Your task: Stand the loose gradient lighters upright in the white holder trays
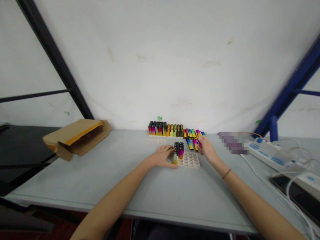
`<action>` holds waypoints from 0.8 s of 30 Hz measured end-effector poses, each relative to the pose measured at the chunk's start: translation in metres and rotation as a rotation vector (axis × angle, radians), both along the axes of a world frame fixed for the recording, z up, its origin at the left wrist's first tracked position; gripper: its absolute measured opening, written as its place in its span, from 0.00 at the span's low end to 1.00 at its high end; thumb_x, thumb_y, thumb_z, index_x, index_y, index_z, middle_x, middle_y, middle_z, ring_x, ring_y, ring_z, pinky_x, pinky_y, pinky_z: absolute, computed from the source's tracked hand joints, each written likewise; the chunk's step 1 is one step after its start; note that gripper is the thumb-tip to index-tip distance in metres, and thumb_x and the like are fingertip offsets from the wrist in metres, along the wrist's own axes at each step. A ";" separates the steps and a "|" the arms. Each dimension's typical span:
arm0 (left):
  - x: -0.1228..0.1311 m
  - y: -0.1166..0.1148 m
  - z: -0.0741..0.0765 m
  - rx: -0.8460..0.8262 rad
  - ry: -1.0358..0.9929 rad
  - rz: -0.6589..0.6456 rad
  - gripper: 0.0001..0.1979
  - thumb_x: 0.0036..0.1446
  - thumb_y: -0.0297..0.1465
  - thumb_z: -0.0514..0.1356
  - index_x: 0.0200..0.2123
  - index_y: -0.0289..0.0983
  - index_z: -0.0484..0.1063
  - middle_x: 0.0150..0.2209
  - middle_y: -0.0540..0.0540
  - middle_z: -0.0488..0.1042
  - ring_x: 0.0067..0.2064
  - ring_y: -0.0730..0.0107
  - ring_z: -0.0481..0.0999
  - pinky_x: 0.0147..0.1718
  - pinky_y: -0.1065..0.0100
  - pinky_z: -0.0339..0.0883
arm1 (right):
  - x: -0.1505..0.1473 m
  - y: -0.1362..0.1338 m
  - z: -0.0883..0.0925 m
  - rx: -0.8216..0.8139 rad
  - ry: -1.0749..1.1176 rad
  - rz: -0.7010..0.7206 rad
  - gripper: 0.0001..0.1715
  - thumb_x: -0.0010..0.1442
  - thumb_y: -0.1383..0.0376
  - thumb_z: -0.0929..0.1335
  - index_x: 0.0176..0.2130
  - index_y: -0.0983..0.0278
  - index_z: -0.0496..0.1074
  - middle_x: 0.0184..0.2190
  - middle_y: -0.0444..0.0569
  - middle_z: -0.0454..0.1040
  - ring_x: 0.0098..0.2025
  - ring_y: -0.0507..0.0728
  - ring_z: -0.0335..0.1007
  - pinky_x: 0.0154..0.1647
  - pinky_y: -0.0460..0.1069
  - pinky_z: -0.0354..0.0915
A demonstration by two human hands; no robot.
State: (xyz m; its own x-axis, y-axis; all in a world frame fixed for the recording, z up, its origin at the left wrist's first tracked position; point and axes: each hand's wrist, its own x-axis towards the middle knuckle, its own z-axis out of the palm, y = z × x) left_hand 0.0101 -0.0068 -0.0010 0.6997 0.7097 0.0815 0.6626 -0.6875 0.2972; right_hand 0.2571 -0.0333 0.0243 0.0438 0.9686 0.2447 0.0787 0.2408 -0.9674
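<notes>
A pale tray [191, 160] with rows of holes lies on the table. Black-topped lighters [178, 151] in shiny colours stand upright in its left columns; the right part shows bare holes. My left hand [163, 156] rests at the tray's left side, fingers and thumb apart around that edge, holding nothing. Beyond the tray's far right corner, my right hand [206, 148] has its fingers curled closed on a lighter at the loose pile, though the fingers mostly hide it. Several loose lighters [190, 144] in rainbow colours lie right there, next to its fingertips.
By the wall stands a full block of black-topped lighters [157, 128], beside a block of yellow and dark ones [175, 130]. An open cardboard box [77, 135] lies at left. On the right are a power strip [272, 156], white cables and a dark phone [297, 193].
</notes>
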 end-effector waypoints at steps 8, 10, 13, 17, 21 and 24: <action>0.000 0.002 -0.004 0.015 -0.007 -0.013 0.46 0.45 0.60 0.60 0.61 0.39 0.59 0.61 0.39 0.59 0.61 0.45 0.57 0.60 0.52 0.49 | -0.010 -0.020 0.017 0.340 -0.469 0.122 0.22 0.63 0.49 0.60 0.29 0.63 0.68 0.26 0.46 0.67 0.31 0.54 0.63 0.32 0.48 0.59; 0.000 0.002 -0.005 0.020 -0.009 -0.022 0.47 0.45 0.61 0.60 0.61 0.39 0.59 0.61 0.39 0.59 0.61 0.46 0.57 0.60 0.52 0.49 | -0.013 -0.022 0.016 0.362 -0.512 0.201 0.20 0.63 0.52 0.61 0.31 0.63 0.71 0.27 0.47 0.69 0.32 0.55 0.64 0.33 0.49 0.60; 0.000 0.002 -0.005 0.026 -0.007 -0.026 0.47 0.45 0.61 0.59 0.61 0.39 0.59 0.60 0.38 0.60 0.61 0.46 0.57 0.60 0.52 0.49 | -0.020 -0.027 0.015 0.310 -0.537 0.256 0.17 0.62 0.55 0.63 0.32 0.63 0.73 0.29 0.49 0.72 0.31 0.55 0.67 0.32 0.48 0.62; 0.001 -0.001 -0.001 0.020 -0.002 -0.024 0.46 0.46 0.60 0.60 0.61 0.39 0.59 0.60 0.38 0.60 0.61 0.47 0.57 0.60 0.52 0.49 | -0.026 -0.032 0.012 0.286 -0.577 0.170 0.15 0.60 0.58 0.65 0.41 0.64 0.75 0.34 0.52 0.76 0.32 0.56 0.71 0.33 0.49 0.67; 0.001 -0.001 0.000 0.015 -0.012 -0.025 0.45 0.45 0.59 0.61 0.60 0.38 0.60 0.60 0.38 0.60 0.61 0.45 0.57 0.60 0.51 0.49 | -0.023 -0.031 0.008 0.399 -0.711 0.082 0.14 0.62 0.58 0.65 0.43 0.63 0.74 0.35 0.52 0.77 0.34 0.57 0.73 0.37 0.51 0.68; 0.001 0.000 -0.002 0.017 -0.009 -0.025 0.46 0.45 0.59 0.61 0.61 0.37 0.60 0.61 0.37 0.59 0.61 0.45 0.57 0.60 0.51 0.48 | -0.021 -0.031 0.006 0.473 -0.786 0.059 0.14 0.63 0.59 0.64 0.44 0.62 0.73 0.38 0.52 0.77 0.38 0.58 0.74 0.41 0.52 0.67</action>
